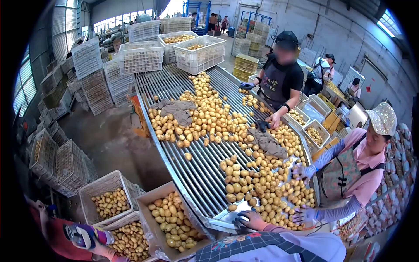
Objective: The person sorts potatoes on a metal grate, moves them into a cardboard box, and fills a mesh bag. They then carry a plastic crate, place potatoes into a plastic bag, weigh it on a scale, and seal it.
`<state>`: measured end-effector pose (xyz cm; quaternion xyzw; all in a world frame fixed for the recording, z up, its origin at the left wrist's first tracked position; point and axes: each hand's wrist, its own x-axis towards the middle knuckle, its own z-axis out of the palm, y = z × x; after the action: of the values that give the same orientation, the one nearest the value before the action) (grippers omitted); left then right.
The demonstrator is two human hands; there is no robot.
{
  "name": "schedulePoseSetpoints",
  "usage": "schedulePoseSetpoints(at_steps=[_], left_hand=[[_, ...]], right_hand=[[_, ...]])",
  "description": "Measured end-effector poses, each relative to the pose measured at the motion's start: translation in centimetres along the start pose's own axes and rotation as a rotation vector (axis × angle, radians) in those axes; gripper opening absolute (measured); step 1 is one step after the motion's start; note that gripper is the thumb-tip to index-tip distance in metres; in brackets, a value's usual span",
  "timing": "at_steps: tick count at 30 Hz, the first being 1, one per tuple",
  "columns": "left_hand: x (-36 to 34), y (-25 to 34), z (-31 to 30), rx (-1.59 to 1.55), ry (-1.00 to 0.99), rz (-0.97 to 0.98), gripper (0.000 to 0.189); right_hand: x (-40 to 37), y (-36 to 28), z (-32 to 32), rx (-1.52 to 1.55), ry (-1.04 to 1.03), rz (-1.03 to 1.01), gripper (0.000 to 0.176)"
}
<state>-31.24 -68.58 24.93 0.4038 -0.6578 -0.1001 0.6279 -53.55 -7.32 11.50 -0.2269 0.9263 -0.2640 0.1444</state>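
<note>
The right hand (248,219), in a dark-tipped glove, is at the near edge of the roller table (192,174), palm down with its fingers loosely spread; nothing shows closed inside it. The left hand (89,239), in a white and purple glove, is off the table's left side, above and beside the lower crate (124,219). Its fingers are bent, but whether they hold anything I cannot tell.

The potatoes (236,188) look small, hard and light one by one, though a heap would weigh. Their smooth, round skins would roll easily, perhaps slip if damp, and could bruise if dropped. Each is best taken round its widest part, with fingertips and thumb; several can be gathered under a cupped palm.

The nearest potatoes lie just beside the right hand, and the heap spreads from there across the table. More fill the carton (150,231) at the table's near left corner and the lower crate beyond it. Across the table's right edge, a co-worker's hands (305,215) spread over the same heap.
</note>
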Motion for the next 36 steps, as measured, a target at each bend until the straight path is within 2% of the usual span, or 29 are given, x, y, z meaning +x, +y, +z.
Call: schedulePoseSetpoints(at_steps=[5,7,11,13,19,20,22,26,31,36], left_hand=[[2.0,-1.8,-3.1,0.147,0.027,-0.015,0.057],[2.7,-2.7,-3.9,0.183,0.029,-0.019,0.058],[4.3,-4.7,-5.6,0.242,0.047,-0.007,0.058],[5.3,-5.7,-6.3,0.274,0.065,0.004,0.058],[7.5,-9.6,-9.6,0.393,0.109,0.030,0.058],[7.8,-10.1,-10.2,0.409,0.117,0.034,0.058],[8.3,-11.1,-10.8,0.445,0.130,0.042,0.059],[6.8,-11.1,-10.0,0.449,0.127,0.031,0.059],[0.7,-7.2,-5.4,0.332,-0.018,-0.030,0.059],[3.1,-8.7,-6.1,0.430,0.023,-0.008,0.060]], right_hand=[[0.5,-0.9,2.0,-0.092,-0.455,0.119,0.055],[0.4,-3.3,1.4,-0.117,-0.539,0.206,0.060],[1.0,-3.3,2.2,-0.103,-0.565,0.243,0.065],[1.2,-1.7,3.6,-0.131,-0.512,0.205,0.059],[1.4,-1.1,4.4,-0.122,-0.522,0.248,0.059],[1.4,-3.3,2.8,-0.080,-0.551,0.293,0.066],[1.4,-3.2,3.0,-0.076,-0.555,0.300,0.065],[1.4,-2.3,3.4,-0.083,-0.523,0.297,0.066],[2.0,-2.4,3.1,-0.048,-0.592,0.310,0.067],[1.9,-1.9,3.6,-0.054,-0.547,0.303,0.063]])
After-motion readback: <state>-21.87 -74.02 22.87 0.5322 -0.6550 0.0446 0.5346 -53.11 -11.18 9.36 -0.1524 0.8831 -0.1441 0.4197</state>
